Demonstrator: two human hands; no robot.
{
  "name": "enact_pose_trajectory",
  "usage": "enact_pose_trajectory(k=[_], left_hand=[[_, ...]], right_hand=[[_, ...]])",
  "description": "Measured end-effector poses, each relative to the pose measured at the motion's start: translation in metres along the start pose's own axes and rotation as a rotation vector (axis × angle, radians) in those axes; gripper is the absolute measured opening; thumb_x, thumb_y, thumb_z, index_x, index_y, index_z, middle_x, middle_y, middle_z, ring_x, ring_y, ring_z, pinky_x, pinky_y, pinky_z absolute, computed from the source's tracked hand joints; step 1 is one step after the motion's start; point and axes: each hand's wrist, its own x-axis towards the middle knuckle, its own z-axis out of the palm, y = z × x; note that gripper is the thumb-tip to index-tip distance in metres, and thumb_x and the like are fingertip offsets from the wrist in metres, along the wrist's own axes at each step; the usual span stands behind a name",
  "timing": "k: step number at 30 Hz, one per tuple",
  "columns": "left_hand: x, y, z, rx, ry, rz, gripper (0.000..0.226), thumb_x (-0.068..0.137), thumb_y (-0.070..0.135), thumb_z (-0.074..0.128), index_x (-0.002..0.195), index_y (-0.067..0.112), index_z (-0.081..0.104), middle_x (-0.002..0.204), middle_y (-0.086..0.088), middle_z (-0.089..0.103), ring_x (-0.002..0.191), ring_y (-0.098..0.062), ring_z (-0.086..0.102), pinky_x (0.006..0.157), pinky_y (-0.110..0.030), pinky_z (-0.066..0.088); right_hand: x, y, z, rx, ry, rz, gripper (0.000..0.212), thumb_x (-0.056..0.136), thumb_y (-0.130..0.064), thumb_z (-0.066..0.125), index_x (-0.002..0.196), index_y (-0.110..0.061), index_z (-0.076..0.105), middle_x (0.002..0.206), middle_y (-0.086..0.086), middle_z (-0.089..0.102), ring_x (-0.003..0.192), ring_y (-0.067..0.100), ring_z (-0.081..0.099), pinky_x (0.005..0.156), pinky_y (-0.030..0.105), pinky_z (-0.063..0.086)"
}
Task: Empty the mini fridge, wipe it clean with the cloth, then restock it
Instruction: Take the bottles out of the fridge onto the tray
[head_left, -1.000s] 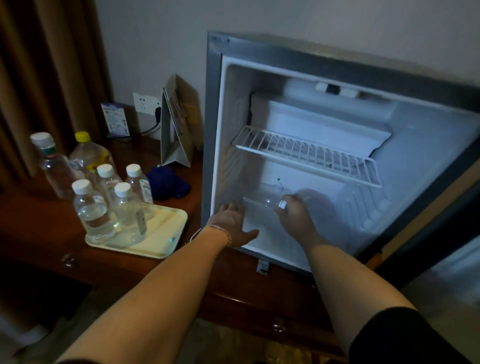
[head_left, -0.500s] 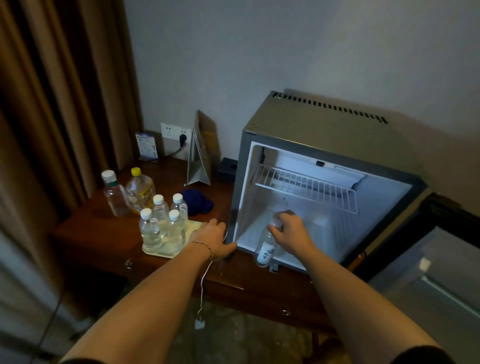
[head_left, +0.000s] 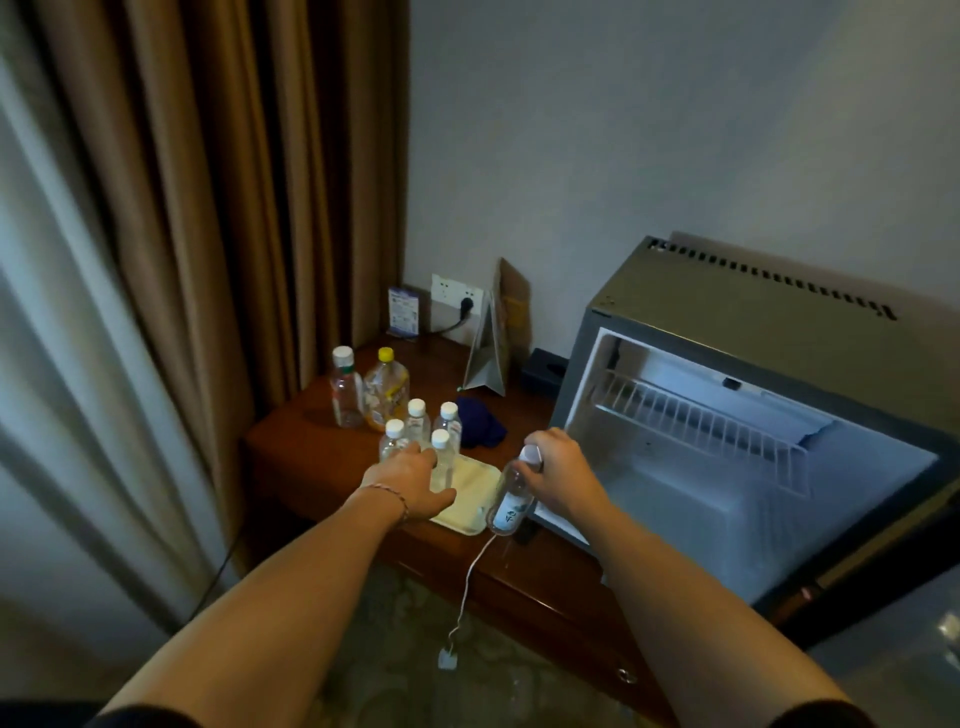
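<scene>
With right hand (head_left: 558, 470) gripping the bottle (head_left: 511, 499) by its neck and left hand (head_left: 413, 480) relaxed, lower it upright onto the tray (head_left: 470, 501), clear of neighbouring bottles (head_left: 418, 434).

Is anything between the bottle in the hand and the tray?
Nothing visible. The right hand holds the bottle by its cap end at the tray's near right edge; that part looks bare. The left hand rests farther left.

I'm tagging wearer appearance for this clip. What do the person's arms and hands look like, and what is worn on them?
Both forearms are bare. Dark sleeve edges show near the elbows at the bottom of the frame. The left hand has a thin braided bracelet at the wrist. The right hand shows no jewellery. No gloves.
</scene>
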Motion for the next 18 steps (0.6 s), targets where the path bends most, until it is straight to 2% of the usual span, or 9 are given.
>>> enact_pose_trajectory(k=[2, 8, 13, 15, 18], left_hand=[[0.005, -0.016, -0.006, -0.008, -0.001, -0.012, 0.069, 0.085, 0.065, 0.052, 0.141, 0.024, 0.045, 0.144, -0.005, 0.044, 0.129, -0.026, 0.045, 0.100, -0.042, 0.048], [0.056, -0.058, -0.031, -0.065, 0.075, 0.006, 0.071, 0.085, 0.064, 0.053, 0.144, 0.026, 0.042, 0.146, -0.004, 0.043, 0.131, -0.026, 0.044, 0.102, -0.042, 0.046], [0.107, -0.074, -0.044, -0.036, 0.134, 0.101, 0.052, 0.086, 0.062, 0.052, 0.122, 0.024, 0.054, 0.127, -0.003, 0.053, 0.114, -0.022, 0.053, 0.089, -0.039, 0.051], [0.124, -0.077, -0.046, -0.024, 0.126, 0.135, 0.053, 0.087, 0.063, 0.052, 0.122, 0.023, 0.054, 0.126, -0.003, 0.052, 0.114, -0.022, 0.052, 0.089, -0.038, 0.051], [0.139, -0.079, -0.038, -0.025, 0.086, 0.136, 0.058, 0.088, 0.064, 0.050, 0.128, 0.021, 0.052, 0.130, -0.004, 0.050, 0.119, -0.023, 0.051, 0.093, -0.038, 0.048]], right_hand=[[0.013, -0.012, 0.008, 0.016, -0.030, 0.027, 0.024, 0.093, -0.029, 0.068, 0.112, -0.016, 0.061, 0.105, -0.006, 0.044, 0.097, 0.017, 0.053, 0.079, 0.027, 0.040], [0.071, -0.032, 0.026, 0.027, -0.065, 0.101, 0.034, 0.092, -0.028, 0.070, 0.122, -0.019, 0.059, 0.121, -0.004, 0.049, 0.103, 0.014, 0.054, 0.089, 0.033, 0.051], [0.116, -0.033, 0.045, 0.028, -0.079, 0.211, 0.038, 0.093, -0.025, 0.068, 0.129, -0.019, 0.056, 0.128, -0.003, 0.047, 0.110, 0.016, 0.053, 0.092, 0.033, 0.051], [0.129, -0.029, 0.054, 0.032, -0.089, 0.227, 0.043, 0.093, -0.025, 0.069, 0.133, -0.017, 0.054, 0.132, -0.001, 0.045, 0.115, 0.020, 0.053, 0.095, 0.036, 0.051], [0.139, -0.022, 0.069, -0.005, -0.121, 0.236, 0.042, 0.093, -0.029, 0.067, 0.131, -0.016, 0.055, 0.131, 0.001, 0.046, 0.112, 0.022, 0.055, 0.094, 0.038, 0.051]])
